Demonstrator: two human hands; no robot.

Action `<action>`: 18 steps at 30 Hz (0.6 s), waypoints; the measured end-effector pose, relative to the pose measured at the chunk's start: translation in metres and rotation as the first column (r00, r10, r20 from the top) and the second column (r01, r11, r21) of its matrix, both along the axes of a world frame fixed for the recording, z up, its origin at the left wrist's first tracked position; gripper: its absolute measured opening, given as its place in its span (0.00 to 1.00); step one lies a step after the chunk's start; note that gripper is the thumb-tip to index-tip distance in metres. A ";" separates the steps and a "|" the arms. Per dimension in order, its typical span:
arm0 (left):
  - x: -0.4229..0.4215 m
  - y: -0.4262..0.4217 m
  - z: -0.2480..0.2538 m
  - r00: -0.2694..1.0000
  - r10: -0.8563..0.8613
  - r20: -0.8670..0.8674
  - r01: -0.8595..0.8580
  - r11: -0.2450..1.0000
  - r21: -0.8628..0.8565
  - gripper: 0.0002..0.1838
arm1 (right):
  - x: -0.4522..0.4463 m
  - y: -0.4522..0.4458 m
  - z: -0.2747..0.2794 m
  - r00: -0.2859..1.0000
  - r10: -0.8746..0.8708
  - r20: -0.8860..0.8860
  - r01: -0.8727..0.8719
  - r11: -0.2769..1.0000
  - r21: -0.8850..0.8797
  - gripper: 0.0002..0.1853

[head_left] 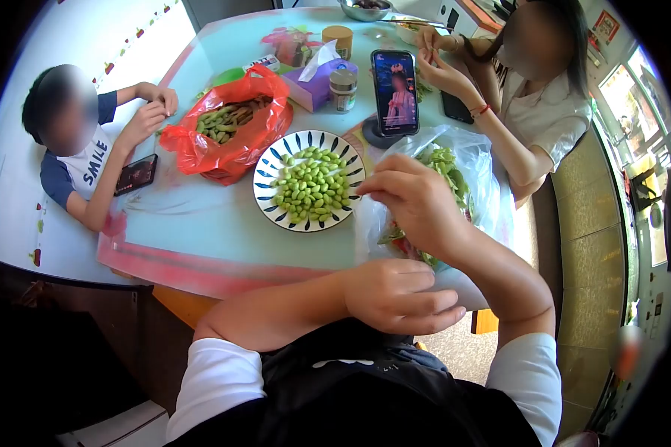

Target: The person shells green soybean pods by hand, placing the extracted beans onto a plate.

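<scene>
My right hand [419,203] is over the right rim of a white plate with dark petal marks [266,195]. Its thumb and fingertips are pinched together, and anything between them is too small to make out. On the plate lies a heap of shelled green soybeans [312,185]. My left hand [399,296] is lower, in front of my body at the table's near edge, with its fingers curled together; what they hold, if anything, is hidden. Below and behind my right hand, a clear plastic bag [484,182] contains green and reddish scraps, perhaps pods [446,165].
A red plastic bag [268,134] of soybean pods [227,123] sits left of the plate. Behind are a purple tissue box [306,91], a jar [343,91] and a propped phone [395,93]. One person [82,149] sits left, another [544,112] right, hands raised; another phone [136,175] lies left.
</scene>
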State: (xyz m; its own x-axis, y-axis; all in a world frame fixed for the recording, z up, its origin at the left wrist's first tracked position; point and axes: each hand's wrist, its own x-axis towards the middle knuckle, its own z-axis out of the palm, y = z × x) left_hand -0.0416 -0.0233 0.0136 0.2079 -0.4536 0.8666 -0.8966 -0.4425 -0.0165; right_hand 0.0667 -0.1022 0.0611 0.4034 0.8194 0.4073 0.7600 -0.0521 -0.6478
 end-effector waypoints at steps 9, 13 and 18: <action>0.006 0.000 -0.018 0.981 0.077 -0.177 -0.052 0.988 0.142 0.17 | 0.018 0.128 0.009 0.994 0.083 0.072 -0.058 0.955 -0.290 0.10; 0.010 0.000 -0.025 0.978 0.069 -0.199 -0.033 0.983 0.178 0.18 | 0.035 0.206 -0.004 0.943 0.125 0.309 -0.044 0.966 -0.255 0.10; 0.019 -0.001 -0.033 0.874 -0.108 -0.474 0.161 0.984 0.074 0.18 | 0.026 0.276 -0.025 0.766 0.227 0.602 0.143 0.852 -0.503 0.10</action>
State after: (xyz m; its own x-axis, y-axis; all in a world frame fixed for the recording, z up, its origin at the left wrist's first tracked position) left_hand -0.0230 -0.0242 -0.0198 0.5056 -0.5914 0.6282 -0.8627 -0.3367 0.3774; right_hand 0.0928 0.1741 0.0356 0.1705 0.9818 0.0830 0.9808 -0.1773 0.0815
